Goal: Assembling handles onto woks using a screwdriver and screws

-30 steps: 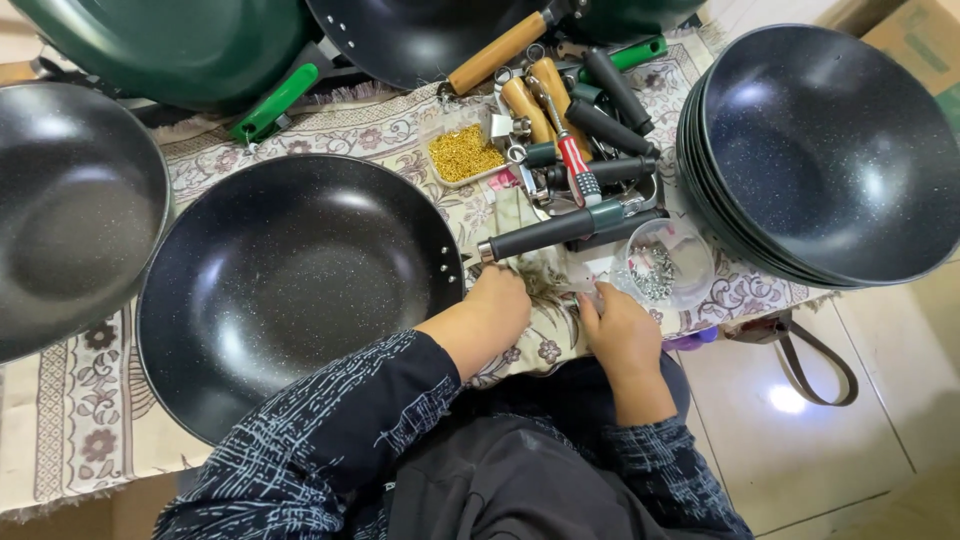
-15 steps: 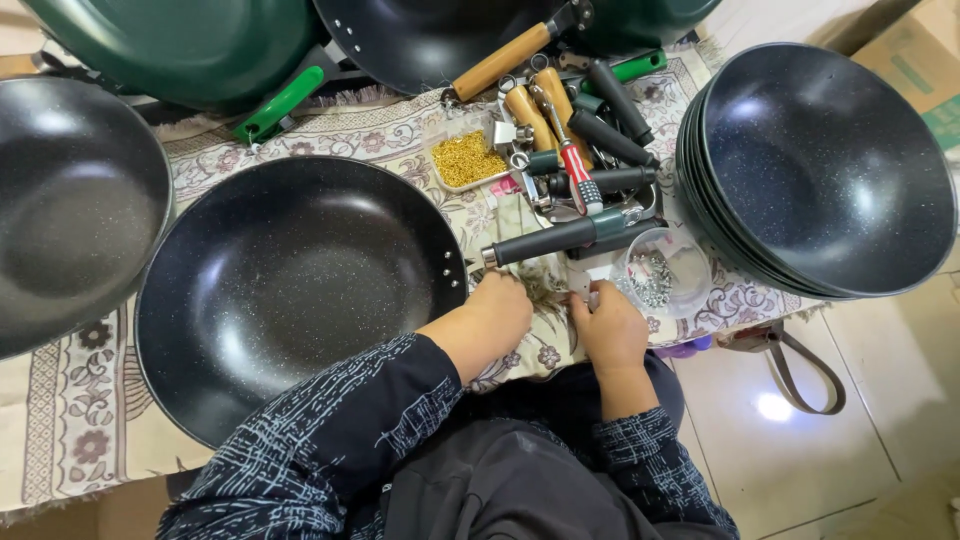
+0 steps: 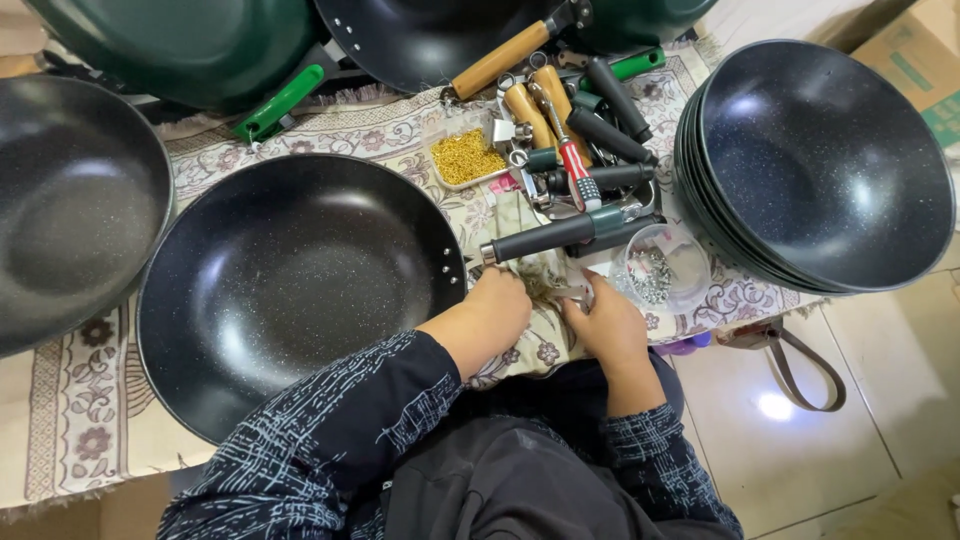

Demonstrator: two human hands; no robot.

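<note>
A big black speckled wok (image 3: 290, 290) lies on a patterned cloth (image 3: 90, 400) in front of me, with two rivets on its right rim. Just right of it lies a black handle (image 3: 545, 238) with a green collar. My left hand (image 3: 495, 312) rests below that handle's end, beside the wok's rim, fingers curled down; what it holds is hidden. My right hand (image 3: 605, 325) is close beside it, pinching a small silver metal part (image 3: 572, 292). A clear tub of small silver screws (image 3: 655, 272) stands just above my right hand.
A stack of black woks (image 3: 820, 160) fills the right, another black wok (image 3: 70, 200) the left, green pans (image 3: 170, 40) the top. Loose handles (image 3: 610, 100), a red-gripped screwdriver (image 3: 578, 170) and a tray of gold screws (image 3: 465, 157) lie between. A strap (image 3: 790, 360) lies on the tiled floor.
Both hands stay at the same spot by the wok's right rim. My right hand has shifted slightly left, toward the left hand. The view has drifted a little.
</note>
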